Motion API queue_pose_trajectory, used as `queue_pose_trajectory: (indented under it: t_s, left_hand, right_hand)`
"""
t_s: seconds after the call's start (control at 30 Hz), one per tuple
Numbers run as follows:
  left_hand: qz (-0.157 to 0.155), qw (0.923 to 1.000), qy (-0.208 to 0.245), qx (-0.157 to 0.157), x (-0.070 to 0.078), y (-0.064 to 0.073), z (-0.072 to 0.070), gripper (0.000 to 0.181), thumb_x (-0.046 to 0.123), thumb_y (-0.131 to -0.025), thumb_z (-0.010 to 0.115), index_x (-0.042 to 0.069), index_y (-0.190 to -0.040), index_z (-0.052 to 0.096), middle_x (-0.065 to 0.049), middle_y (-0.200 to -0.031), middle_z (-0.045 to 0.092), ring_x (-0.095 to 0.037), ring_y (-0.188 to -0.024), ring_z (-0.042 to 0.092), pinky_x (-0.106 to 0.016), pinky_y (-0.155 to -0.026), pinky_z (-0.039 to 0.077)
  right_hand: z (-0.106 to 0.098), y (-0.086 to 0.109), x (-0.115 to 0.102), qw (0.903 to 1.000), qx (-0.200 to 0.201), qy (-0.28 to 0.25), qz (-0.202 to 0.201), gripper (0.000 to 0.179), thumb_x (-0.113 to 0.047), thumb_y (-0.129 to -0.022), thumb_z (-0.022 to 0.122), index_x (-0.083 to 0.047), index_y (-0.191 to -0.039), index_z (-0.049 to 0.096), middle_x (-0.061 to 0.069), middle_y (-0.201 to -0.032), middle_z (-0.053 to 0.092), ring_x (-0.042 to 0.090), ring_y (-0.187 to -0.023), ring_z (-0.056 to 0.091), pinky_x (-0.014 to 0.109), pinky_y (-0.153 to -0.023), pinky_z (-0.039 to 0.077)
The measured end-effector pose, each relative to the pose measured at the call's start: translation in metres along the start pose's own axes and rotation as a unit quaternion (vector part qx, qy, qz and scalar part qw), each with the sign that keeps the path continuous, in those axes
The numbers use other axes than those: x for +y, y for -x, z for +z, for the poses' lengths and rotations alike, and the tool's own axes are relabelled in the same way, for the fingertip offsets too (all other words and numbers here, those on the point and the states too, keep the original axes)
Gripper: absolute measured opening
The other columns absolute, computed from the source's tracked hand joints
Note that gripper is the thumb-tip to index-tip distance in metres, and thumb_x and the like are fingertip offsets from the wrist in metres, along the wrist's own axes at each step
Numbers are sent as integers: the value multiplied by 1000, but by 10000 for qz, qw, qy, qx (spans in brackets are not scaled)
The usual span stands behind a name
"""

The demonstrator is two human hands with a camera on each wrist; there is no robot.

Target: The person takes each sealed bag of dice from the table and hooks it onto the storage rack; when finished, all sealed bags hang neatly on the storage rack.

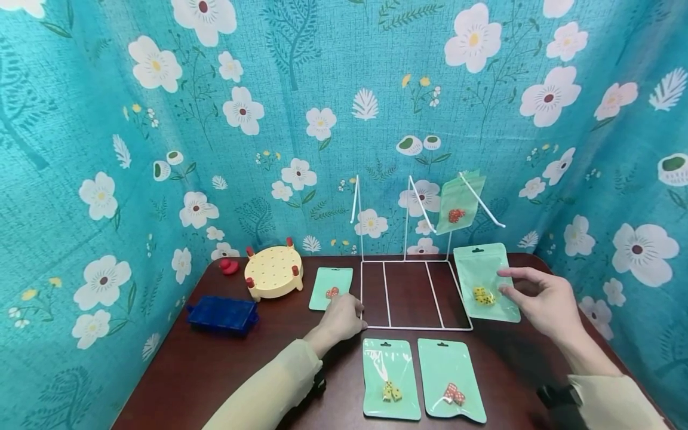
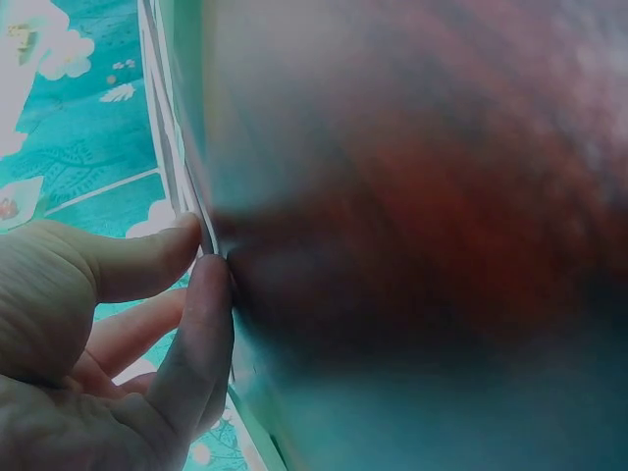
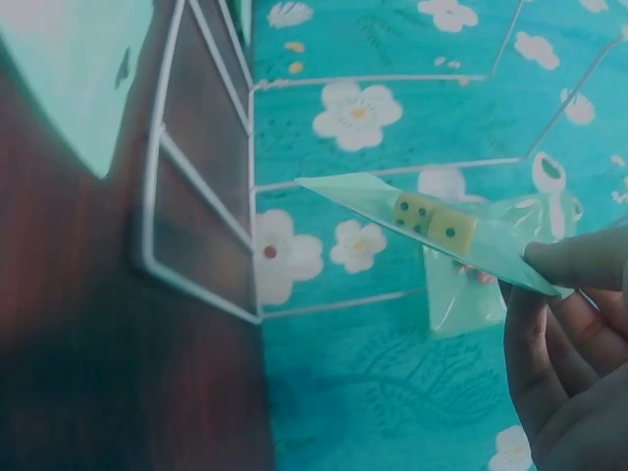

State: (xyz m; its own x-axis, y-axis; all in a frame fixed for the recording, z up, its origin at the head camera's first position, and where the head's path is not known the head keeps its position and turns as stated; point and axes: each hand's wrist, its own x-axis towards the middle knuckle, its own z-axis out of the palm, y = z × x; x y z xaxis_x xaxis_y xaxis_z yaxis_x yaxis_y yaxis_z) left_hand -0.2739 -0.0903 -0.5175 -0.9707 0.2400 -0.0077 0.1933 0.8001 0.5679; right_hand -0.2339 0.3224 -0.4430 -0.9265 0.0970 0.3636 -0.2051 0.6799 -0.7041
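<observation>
Right hand raised beside a white wire rack, a person pinched the right edge of a mint-green pouch of yellow dice between thumb and fingers. The pouch was just to that hand's left, its long axis near upright in the head view, its slotted top below the tip of the rack's rightmost prong. Of the two hands, the right was nearer that prong, where a pouch with red dice hung farther back. The left hand gripped the base wire at the rack's near left corner, partly hiding a second red-dice pouch lying alongside. Nearer the person, a yellow-dice pouch and a third red-dice pouch lay side by side on the counter. Far left sat a cream round stand and a blue container.
</observation>
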Motion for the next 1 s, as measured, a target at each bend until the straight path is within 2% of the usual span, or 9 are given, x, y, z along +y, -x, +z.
queue_pose_trajectory:
  t_s: [0.07, 0.13, 0.3, 0.33, 0.53, 0.57, 0.73, 0.87, 1.0]
  left_hand:
    - [15, 10000, -21, 27, -1, 0, 0, 29, 13, -92, 94, 2, -117, 86, -7, -102, 83, -22, -96, 77, -39, -80, 63]
    - [23, 10000, -32, 40, -1, 0, 0, 30, 13, -92, 94, 2, -118, 86, -7, -102, 83, -22, -96, 77, -38, -80, 64]
    - [80, 10000, -39, 43, -2, 0, -1, 28, 14, -92, 93, 2, -116, 86, -9, -104, 84, -24, -98, 79, -40, -81, 65]
    - [190, 9997, -114, 129, -11, -4, 6, 28, 17, -93, 93, 4, -116, 87, -7, -105, 85, -23, -99, 79, -39, -82, 64]
    - [251, 9994, -134, 193, -11, -4, 7, 28, 17, -92, 94, 3, -116, 87, -9, -107, 85, -23, -99, 79, -38, -80, 63]
    - [166, 9998, -64, 117, -3, 0, 1, 28, 13, -91, 94, 2, -115, 87, -11, -106, 85, -25, -97, 79, -38, -79, 63]
    - [194, 9997, -84, 147, -3, 0, 1, 27, 13, -90, 94, 2, -114, 87, -10, -104, 85, -24, -97, 79, -37, -78, 63]
    - [158, 9997, -81, 163, -3, 0, 1, 28, 14, -90, 94, 2, -115, 87, -10, -105, 85, -25, -101, 79, -39, -80, 63]
    - [123, 9998, -56, 148, -3, 0, 1, 29, 14, -91, 94, 2, -116, 87, -10, -107, 85, -27, -102, 80, -40, -81, 64]
  right_hand:
    - [-1, 1, -6, 10000, 1, -69, -70, 30, -17, -101, 86, -11, -130, 82, -45, -102, 62, -11, -80, 66, 24, -56, 55]
    - [-1, 2, -11, 9998, -2, -168, -129, 30, -17, -101, 86, -10, -130, 82, -45, -100, 62, -10, -80, 66, 23, -57, 54]
    - [1, 5, -22, 9979, -93, -557, -321, 31, -9, -99, 87, -5, -128, 82, -34, -94, 70, 2, -74, 66, 27, -52, 47]
    - [2, 6, -23, 9973, -120, -636, -361, 31, -8, -98, 87, -4, -128, 81, -32, -93, 72, 4, -72, 66, 28, -51, 46]
    - [7, 11, -37, 9919, -215, -1040, -694, 29, -2, -97, 87, -2, -125, 81, -13, -91, 83, 5, -70, 72, 23, -56, 52]
    - [7, 12, -40, 9907, -229, -1112, -754, 29, -1, -97, 87, -2, -125, 81, -12, -92, 83, 5, -70, 73, 22, -57, 52]
    - [7, 15, -52, 9857, -268, -1380, -925, 29, 5, -95, 86, 0, -123, 81, -11, -91, 83, 6, -70, 71, 24, -58, 52]
    - [7, 18, -61, 9826, -304, -1553, -976, 29, 7, -95, 85, 2, -123, 80, -3, -88, 82, 9, -69, 69, 27, -58, 50]
    - [6, 19, -69, 9780, -315, -1772, -1055, 30, 11, -94, 84, 4, -122, 80, -5, -87, 81, 10, -68, 67, 30, -56, 48]
